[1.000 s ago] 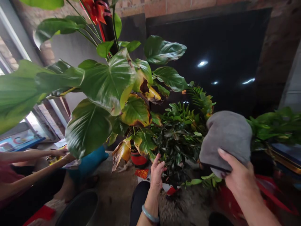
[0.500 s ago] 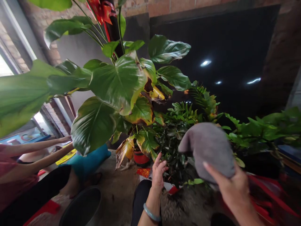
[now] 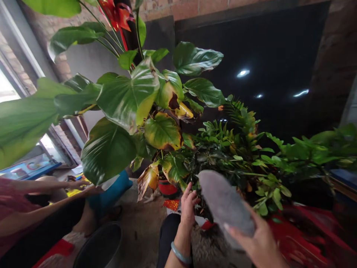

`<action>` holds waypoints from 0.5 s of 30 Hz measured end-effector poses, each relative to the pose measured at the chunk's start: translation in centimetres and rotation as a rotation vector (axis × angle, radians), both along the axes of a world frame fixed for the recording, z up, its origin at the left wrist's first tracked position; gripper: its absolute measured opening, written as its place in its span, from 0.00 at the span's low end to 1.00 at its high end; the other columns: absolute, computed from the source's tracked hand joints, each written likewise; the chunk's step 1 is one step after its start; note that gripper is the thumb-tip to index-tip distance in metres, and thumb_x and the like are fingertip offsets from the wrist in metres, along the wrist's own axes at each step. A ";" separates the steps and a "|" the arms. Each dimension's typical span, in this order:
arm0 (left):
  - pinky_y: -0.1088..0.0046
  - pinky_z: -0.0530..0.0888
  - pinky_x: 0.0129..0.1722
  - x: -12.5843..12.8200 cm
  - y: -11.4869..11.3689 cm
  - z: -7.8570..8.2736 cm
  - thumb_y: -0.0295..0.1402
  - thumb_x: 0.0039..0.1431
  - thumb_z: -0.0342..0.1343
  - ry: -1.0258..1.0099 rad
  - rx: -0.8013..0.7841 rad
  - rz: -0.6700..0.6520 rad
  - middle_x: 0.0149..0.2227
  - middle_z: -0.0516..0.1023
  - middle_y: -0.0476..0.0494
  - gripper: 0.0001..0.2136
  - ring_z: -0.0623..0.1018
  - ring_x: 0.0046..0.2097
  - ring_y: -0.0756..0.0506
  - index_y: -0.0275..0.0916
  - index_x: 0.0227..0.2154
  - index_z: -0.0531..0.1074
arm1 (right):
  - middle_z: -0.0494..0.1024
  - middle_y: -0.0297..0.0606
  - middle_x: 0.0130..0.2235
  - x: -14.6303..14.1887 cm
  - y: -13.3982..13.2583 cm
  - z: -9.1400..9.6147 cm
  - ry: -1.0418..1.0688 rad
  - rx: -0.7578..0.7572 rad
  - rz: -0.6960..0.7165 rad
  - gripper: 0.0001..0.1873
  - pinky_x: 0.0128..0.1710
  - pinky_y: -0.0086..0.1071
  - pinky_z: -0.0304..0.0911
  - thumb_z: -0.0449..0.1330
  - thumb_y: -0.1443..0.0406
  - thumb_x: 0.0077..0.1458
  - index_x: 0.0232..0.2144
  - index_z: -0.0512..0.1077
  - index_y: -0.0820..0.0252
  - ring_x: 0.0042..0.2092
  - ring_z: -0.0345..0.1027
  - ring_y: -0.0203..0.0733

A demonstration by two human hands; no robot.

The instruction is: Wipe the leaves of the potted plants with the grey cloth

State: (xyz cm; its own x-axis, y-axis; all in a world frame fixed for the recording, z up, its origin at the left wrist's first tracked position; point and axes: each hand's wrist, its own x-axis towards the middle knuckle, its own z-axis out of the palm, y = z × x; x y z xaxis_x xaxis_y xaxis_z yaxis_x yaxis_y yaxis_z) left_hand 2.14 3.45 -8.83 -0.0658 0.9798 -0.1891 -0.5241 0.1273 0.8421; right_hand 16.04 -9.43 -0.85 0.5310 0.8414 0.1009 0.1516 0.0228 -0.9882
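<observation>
A soft grey cloth [image 3: 224, 208], folded into a long oval and slightly blurred, is held in my right hand [image 3: 258, 238], thumb on the near side. It is in front of the dark-leaved bushy plant [image 3: 200, 160]. My left hand [image 3: 188, 204] is up at the left of the cloth with its fingers apart and nothing in it, close to the plant's lower leaves. A pale green bangle [image 3: 180, 254] circles that wrist. Above and to the left spreads a tall plant with broad leaves [image 3: 131, 89], several yellowed and browned at the edges.
At left, another person's arms [image 3: 52, 197] reach over a blue-covered knee. A dark bucket [image 3: 99, 245] stands on the floor [image 3: 139, 230]. Behind the plants is a glossy black panel [image 3: 264, 56]. Red bags [image 3: 301, 238] lie at right, beside leafy plants [image 3: 275, 190].
My right hand has swung the cloth left and down, so it shows narrower. My left hand has hardly moved. The big leaves have shifted a little, and the other person's hands have moved right.
</observation>
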 end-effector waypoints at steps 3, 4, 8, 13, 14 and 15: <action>0.75 0.72 0.31 0.0 -0.2 0.1 0.37 0.32 0.68 -0.030 0.013 -0.022 0.49 0.76 0.36 0.26 0.75 0.40 0.44 0.38 0.42 0.79 | 0.81 0.42 0.34 3.9 2.0 3.3 -0.100 0.052 -0.336 0.30 0.42 0.45 0.67 0.71 0.51 0.26 0.35 0.76 0.56 0.41 0.74 0.60; 0.75 0.72 0.30 0.0 -0.2 0.2 0.37 0.32 0.68 -0.030 0.012 -0.019 0.51 0.75 0.36 0.26 0.75 0.40 0.44 0.38 0.41 0.79 | 0.81 0.42 0.35 5.0 2.8 3.9 -0.125 0.065 -0.422 0.30 0.43 0.47 0.66 0.71 0.50 0.27 0.36 0.75 0.56 0.42 0.73 0.61; 0.74 0.72 0.30 0.0 -0.4 0.4 0.37 0.31 0.68 -0.031 -0.001 0.006 0.56 0.72 0.34 0.27 0.74 0.40 0.45 0.37 0.41 0.79 | 0.80 0.41 0.30 4.9 4.3 2.9 0.058 -0.012 -0.364 0.28 0.38 0.47 0.68 0.72 0.55 0.25 0.33 0.74 0.58 0.36 0.74 0.58; 0.73 0.72 0.34 0.1 -0.2 0.3 0.37 0.33 0.68 -0.050 -0.036 0.004 0.51 0.77 0.36 0.26 0.76 0.45 0.41 0.37 0.42 0.79 | 0.84 0.42 0.30 -0.7 0.6 -1.1 0.207 -0.215 0.120 0.22 0.38 0.44 0.70 0.71 0.60 0.25 0.30 0.78 0.59 0.36 0.77 0.58; 0.73 0.72 0.36 0.1 -0.1 0.2 0.38 0.34 0.68 -0.064 -0.034 0.003 0.50 0.77 0.36 0.26 0.76 0.46 0.41 0.37 0.42 0.79 | 0.84 0.42 0.31 -1.0 -0.1 -1.2 0.175 -0.201 0.177 0.23 0.39 0.43 0.70 0.71 0.61 0.25 0.32 0.79 0.58 0.37 0.77 0.58; 0.72 0.73 0.37 0.1 -0.1 0.1 0.38 0.34 0.68 -0.075 -0.030 0.000 0.50 0.78 0.36 0.26 0.76 0.47 0.40 0.37 0.42 0.79 | 0.84 0.41 0.32 -0.8 -0.5 -1.1 0.147 -0.169 0.205 0.25 0.39 0.42 0.70 0.71 0.61 0.25 0.34 0.79 0.58 0.37 0.77 0.57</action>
